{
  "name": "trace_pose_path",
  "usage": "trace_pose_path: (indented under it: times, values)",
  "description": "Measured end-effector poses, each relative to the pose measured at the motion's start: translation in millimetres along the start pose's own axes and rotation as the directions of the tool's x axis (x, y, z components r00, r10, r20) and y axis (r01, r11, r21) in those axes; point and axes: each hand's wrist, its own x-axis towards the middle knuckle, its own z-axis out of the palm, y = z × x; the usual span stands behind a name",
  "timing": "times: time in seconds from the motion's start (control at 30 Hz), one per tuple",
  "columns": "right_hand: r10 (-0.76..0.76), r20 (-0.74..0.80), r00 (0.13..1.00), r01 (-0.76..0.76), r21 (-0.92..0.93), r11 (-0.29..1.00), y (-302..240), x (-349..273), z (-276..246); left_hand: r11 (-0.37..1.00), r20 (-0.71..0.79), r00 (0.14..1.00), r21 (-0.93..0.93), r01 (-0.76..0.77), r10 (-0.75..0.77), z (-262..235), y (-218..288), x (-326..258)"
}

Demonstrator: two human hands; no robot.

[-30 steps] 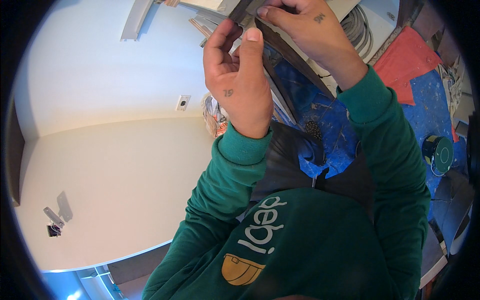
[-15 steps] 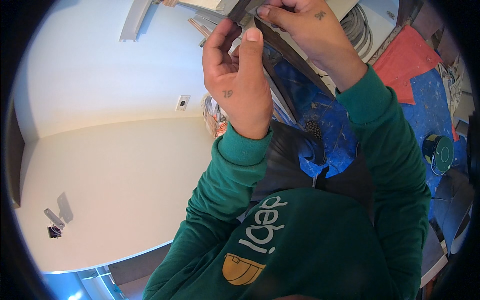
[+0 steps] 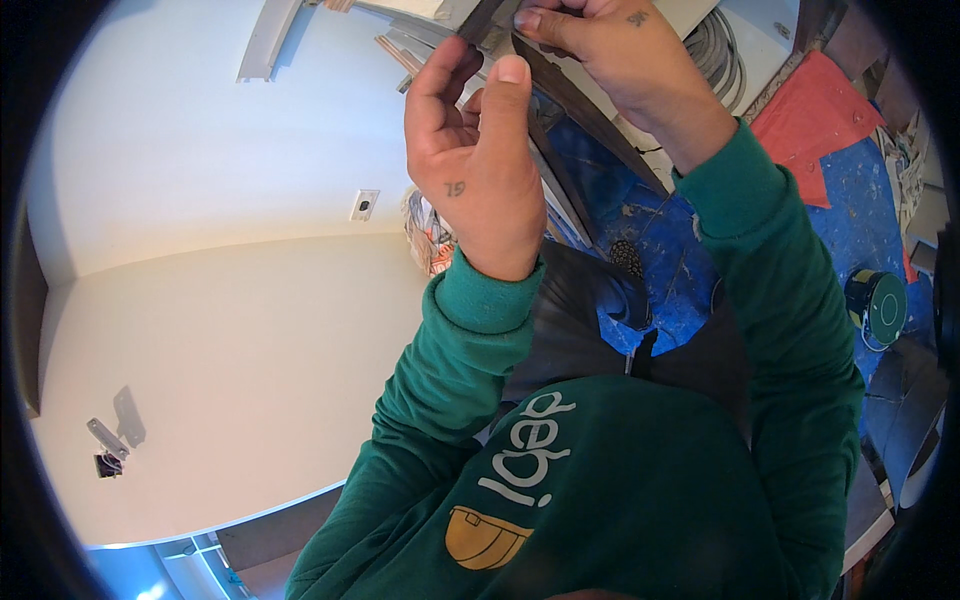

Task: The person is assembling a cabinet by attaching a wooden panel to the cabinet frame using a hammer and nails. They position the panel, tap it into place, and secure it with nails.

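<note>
Both my hands are raised in front of me at the top of the view. My right hand (image 3: pixel 615 60) pinches the upper end of a long dark strip (image 3: pixel 590 125) that slants down to the right. Just below and to the left, my left hand (image 3: pixel 480 170) curls its fingers and thumb around the same upper end, back of the hand toward me. A second thin dark strip (image 3: pixel 562 195) runs down behind my left hand. What lies inside the left fingers is hidden. Green sleeves cover both forearms.
A white wall with an outlet (image 3: pixel 365 205) fills the left. At the right lie a blue tarp (image 3: pixel 860 180), a red sheet (image 3: pixel 820 110), a round green object (image 3: pixel 878 308) and a coil of grey cable (image 3: pixel 715 50). A small bracket (image 3: pixel 105 440) sits low left.
Both hands stay at the strip's upper end; the left thumb and fingers have shifted only slightly.
</note>
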Motion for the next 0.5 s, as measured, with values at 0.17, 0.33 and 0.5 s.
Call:
trace_pose_path:
  times: [0.17, 0.33, 0.5]
  values:
    - [-0.037, -0.035, 0.999, 0.033, -0.111, 0.993, -7, -7, 4, 1.0, -0.005, 1.0, 0.017, -0.008, 0.008, -3, 0, 0]
    - [-0.211, -0.024, 0.977, 0.201, -0.225, 0.953, -11, -10, 3, 1.0, -0.008, 1.0, -0.001, 0.002, -0.002, -2, 1, 1]
    - [-0.173, 0.008, 0.985, 0.169, -0.256, 0.952, -19, -8, 3, 1.0, -0.004, 1.0, -0.008, 0.012, -0.012, -3, 1, 1]
